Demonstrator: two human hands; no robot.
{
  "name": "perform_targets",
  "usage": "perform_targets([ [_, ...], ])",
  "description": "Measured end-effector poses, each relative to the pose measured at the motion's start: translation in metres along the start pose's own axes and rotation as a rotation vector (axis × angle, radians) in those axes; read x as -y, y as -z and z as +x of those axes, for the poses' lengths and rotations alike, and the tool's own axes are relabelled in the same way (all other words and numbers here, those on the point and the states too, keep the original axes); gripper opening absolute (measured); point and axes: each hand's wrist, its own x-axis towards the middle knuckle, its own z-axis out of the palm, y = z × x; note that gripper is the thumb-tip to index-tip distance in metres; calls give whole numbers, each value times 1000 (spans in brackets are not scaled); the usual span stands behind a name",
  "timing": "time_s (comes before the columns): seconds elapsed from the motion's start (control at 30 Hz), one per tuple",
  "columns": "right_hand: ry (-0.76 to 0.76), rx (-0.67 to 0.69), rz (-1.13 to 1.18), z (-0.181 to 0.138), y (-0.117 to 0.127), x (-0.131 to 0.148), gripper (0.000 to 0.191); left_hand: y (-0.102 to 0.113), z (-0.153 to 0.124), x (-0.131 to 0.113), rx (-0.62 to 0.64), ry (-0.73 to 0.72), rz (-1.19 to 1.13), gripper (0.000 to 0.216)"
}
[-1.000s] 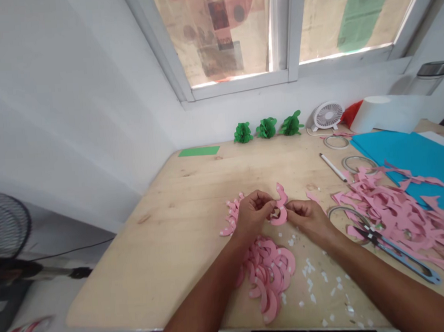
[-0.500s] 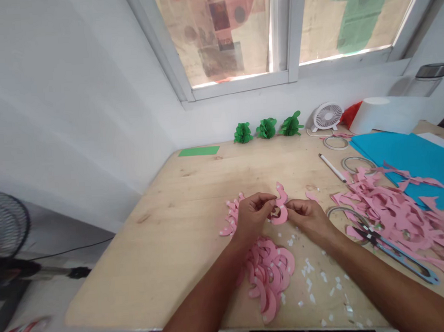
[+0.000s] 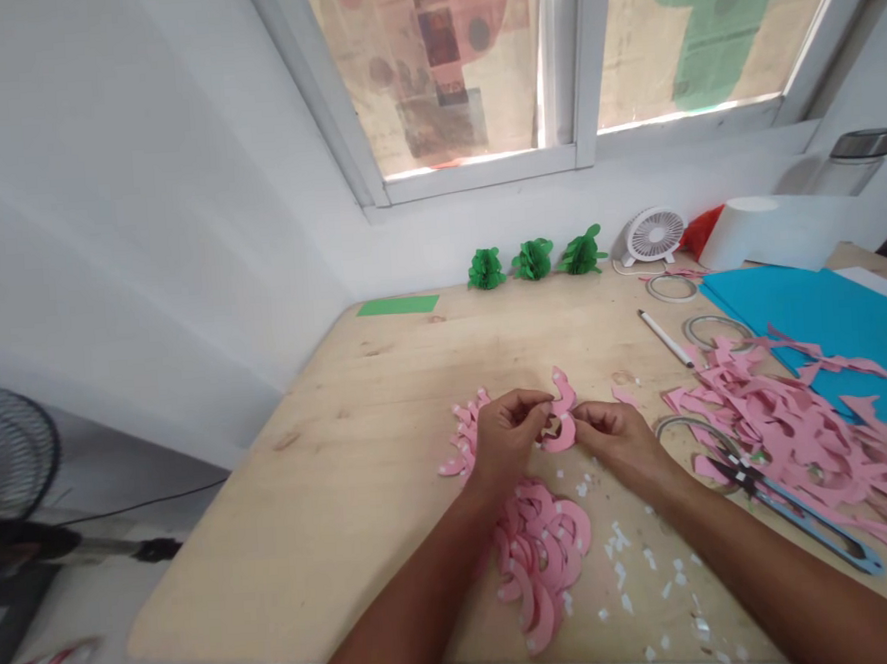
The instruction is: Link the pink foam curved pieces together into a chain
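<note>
Both my hands meet over the middle of the wooden table (image 3: pixel 360 447). My left hand (image 3: pixel 506 433) and my right hand (image 3: pixel 616 437) pinch the two ends of a curved pink paper piece (image 3: pixel 563 415), fingers closed on it. Just below my wrists lies a pile of similar pink crescent cut-outs (image 3: pixel 543 551). A smaller heap of pink pieces (image 3: pixel 465 431) sits behind my left hand, partly hidden by it.
Small white paper bits (image 3: pixel 630 561) litter the table front. To the right lie pink paper scraps (image 3: pixel 787 426), scissors (image 3: pixel 792 511), tape rings (image 3: pixel 710 328), a pen (image 3: pixel 665 335) and blue paper (image 3: pixel 826 324). Three green paper pom-poms (image 3: pixel 533 258), a small fan (image 3: pixel 654 232) and a green card (image 3: pixel 397 304) stand at the back.
Nothing has visibly changed apart from a slight shift of the view; both hands keep pinching the pink piece in the same place.
</note>
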Motion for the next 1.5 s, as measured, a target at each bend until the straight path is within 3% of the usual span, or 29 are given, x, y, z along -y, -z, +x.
perform_targets([
  [0.4, 10, 64, 118, -2, 0, 4, 35, -2, -1, -5, -67, -20, 1, 9],
  [0.77, 63, -15, 135, -1, 0, 5, 28, -1, -1, -4, -89, -45, 15, 9],
  [1.2, 52, -112, 103, 2, 2, -7, 34, 0, -5, 9, 42, -114, 114, 19],
  [1.5, 27, -89, 281, 3, 3, -6, 25, 3, -4, 11, 110, -141, 160, 21],
])
